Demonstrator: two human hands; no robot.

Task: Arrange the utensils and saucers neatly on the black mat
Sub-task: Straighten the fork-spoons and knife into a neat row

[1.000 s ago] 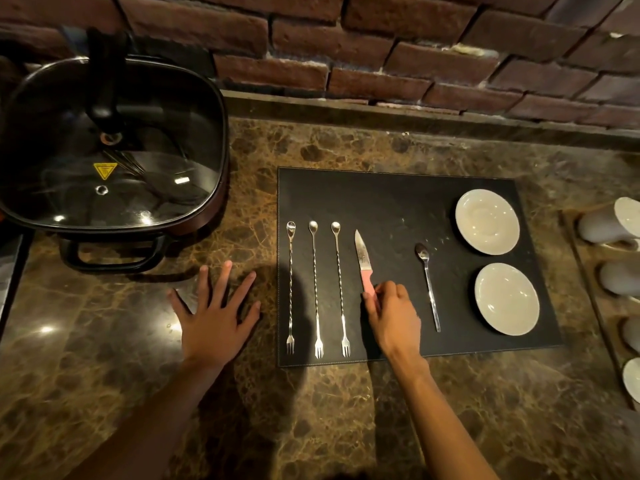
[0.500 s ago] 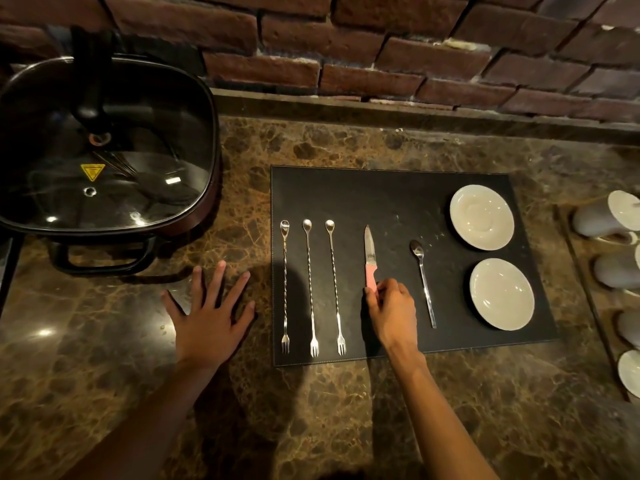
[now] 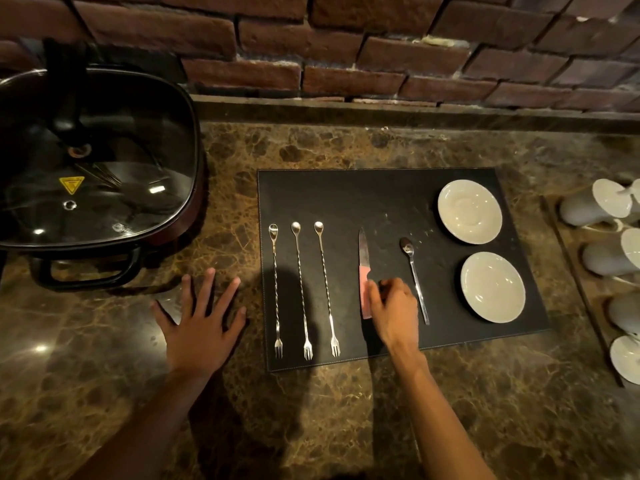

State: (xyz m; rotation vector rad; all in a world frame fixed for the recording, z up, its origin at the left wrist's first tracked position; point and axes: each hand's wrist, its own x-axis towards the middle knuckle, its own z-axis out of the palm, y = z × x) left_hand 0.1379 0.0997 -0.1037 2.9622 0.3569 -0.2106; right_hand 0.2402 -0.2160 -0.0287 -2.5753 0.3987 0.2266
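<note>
A black mat (image 3: 374, 199) lies on the brown marble counter. On its left side three long twisted fork-spoons (image 3: 301, 289) lie parallel, tines toward me. Right of them lies a small knife (image 3: 362, 252) with a pink handle, blade pointing away. My right hand (image 3: 393, 308) rests on the mat with its fingertips on the pink handle. A teaspoon (image 3: 414, 277) lies just right of that hand. Two white saucers sit at the mat's right side, one farther (image 3: 469, 211) and one nearer (image 3: 492, 286). My left hand (image 3: 199, 327) lies flat on the counter left of the mat, fingers spread.
A large black electric pan (image 3: 90, 161) with a glass lid stands at the back left. A tray (image 3: 585, 296) with several white cups (image 3: 594, 202) lying on their sides runs along the right edge. A brick wall (image 3: 346, 46) closes the back.
The knife has been turned from a slant to lie straight, parallel with the fork-spoons, under my right hand's fingers. My left hand has stayed flat on the counter.
</note>
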